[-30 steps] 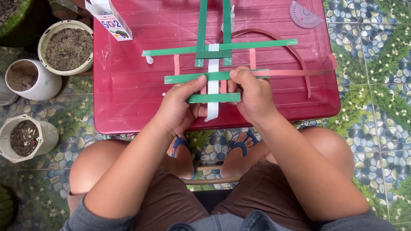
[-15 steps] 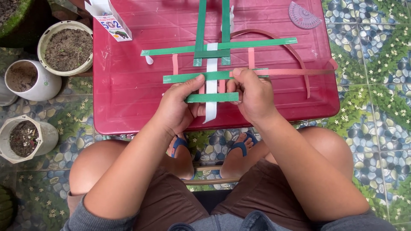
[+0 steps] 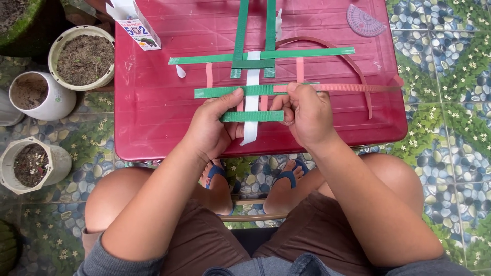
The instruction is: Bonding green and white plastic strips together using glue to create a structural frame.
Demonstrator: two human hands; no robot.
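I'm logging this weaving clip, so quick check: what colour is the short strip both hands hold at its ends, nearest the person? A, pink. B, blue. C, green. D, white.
C: the short strip pinched between the left hand and the right hand is green, lying across the white vertical strip on the red table.

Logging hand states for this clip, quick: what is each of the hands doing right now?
Left hand: closed, pinching the left end of the short green strip.
Right hand: closed, fingers curled on that strip's right end and the weave.
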